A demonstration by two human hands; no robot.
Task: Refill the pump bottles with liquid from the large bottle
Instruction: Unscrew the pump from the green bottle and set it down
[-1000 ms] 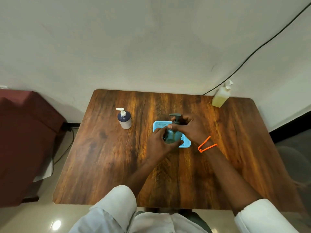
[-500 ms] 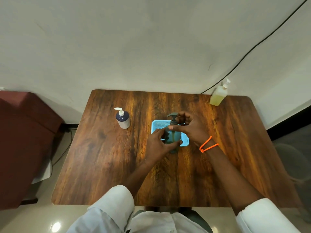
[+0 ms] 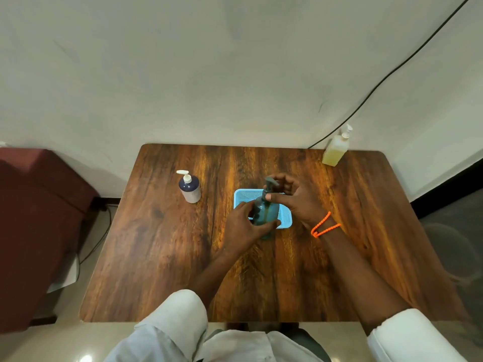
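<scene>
1. The left hand (image 3: pixel 244 223) is gripping the body of the teal pump bottle (image 3: pixel 266 211), which is standing at the middle of the wooden table (image 3: pixel 162 246).
2. The right hand (image 3: pixel 298 201) is pinching the bottle's collar under the pump head.
3. A blue basket (image 3: pixel 285 216) is lying just behind.
4. A navy-and-white pump bottle (image 3: pixel 190 188) is standing at 10 o'clock.
5. A yellow pump bottle (image 3: pixel 335 150) is standing at 1 o'clock.

wall (image 3: pixel 235 74): plain off-white, black cable (image 3: pixel 392 71) | table (image 3: pixel 156 244): dark wood | floor (image 3: pixel 52 343): glossy tile | left: maroon furniture (image 3: pixel 31 218)
</scene>
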